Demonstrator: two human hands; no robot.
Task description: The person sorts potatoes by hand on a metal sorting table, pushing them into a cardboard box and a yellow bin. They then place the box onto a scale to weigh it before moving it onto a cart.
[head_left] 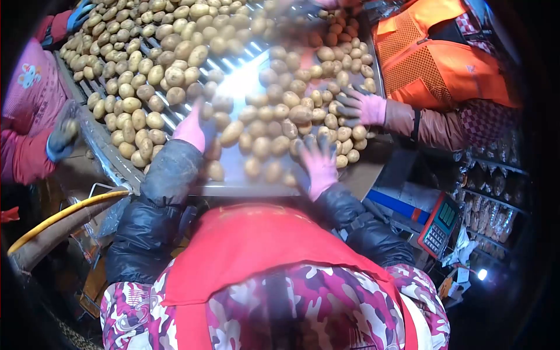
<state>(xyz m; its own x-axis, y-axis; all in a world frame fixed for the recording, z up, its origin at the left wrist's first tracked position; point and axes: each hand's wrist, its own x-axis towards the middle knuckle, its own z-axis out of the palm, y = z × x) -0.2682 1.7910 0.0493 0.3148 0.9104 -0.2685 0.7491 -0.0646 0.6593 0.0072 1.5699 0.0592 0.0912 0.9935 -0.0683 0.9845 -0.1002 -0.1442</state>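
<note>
Many potatoes (139, 119) lie on a metal sorting table with roller bars and a smooth sheet-metal part (232, 175). My left hand (193, 129), in a pink glove, reaches in beside potatoes at the end of the rollers; its fingers are hidden and smeared by glare. My right hand (318, 165), in a pink glove with dark fingertips, has its fingers spread against the near edge of a potato group (300, 114). It grips nothing.
At right, a co-worker's gloved hand (363, 108) rests on potatoes, beside an orange vest (434, 55). Another gloved hand (63, 137) is at left. A digital scale (437, 227) stands at lower right, a yellow-edged rail (64, 213) at lower left. Reddish potatoes (344, 29) lie at the back.
</note>
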